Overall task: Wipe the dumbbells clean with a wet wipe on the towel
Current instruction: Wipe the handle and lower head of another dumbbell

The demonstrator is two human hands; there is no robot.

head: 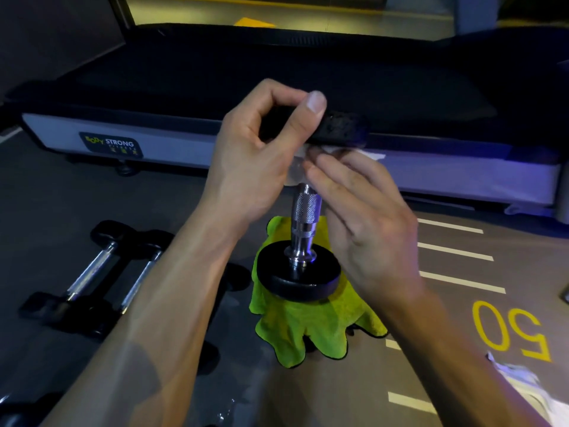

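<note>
A dumbbell stands upright on a lime-green towel (308,331) on the floor. Its lower black disc (300,275) rests on the towel and its knurled chrome handle (306,211) rises from it. My left hand (261,149) grips the upper black disc (338,127) at its rim, thumb on top. My right hand (366,223) presses a white wet wipe (348,152) against the underside of that upper disc with its fingertips. Most of the wipe is hidden behind my fingers.
Two more dumbbells (101,272) lie on the dark floor at the left. A treadmill (184,124) with a grey side rail runs across the back. White floor stripes and a yellow "50" (511,331) mark the right. A crumpled white packet (529,392) lies at the lower right.
</note>
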